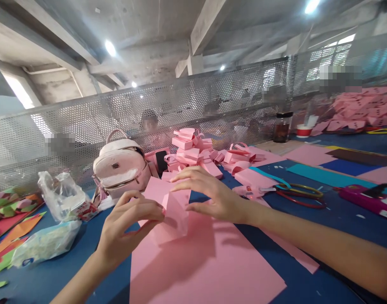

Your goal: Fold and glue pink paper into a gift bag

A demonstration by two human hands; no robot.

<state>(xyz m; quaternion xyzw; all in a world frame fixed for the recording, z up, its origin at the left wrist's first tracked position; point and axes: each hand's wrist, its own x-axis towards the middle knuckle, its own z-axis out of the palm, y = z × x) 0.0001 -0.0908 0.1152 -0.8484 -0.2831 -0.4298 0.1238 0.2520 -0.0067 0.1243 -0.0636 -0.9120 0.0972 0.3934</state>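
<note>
The left hand's [124, 226] fingers pinch a folded pink paper box [174, 221] – probably steadying it – while the right hand's [217, 196] spread beside it.

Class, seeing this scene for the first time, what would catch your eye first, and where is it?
In the centre, the left hand pinches folded pink paper, the right hand beside it, over a pink sheet. Behind rises a pink paper pile, with a pale backpack to its left.
</note>
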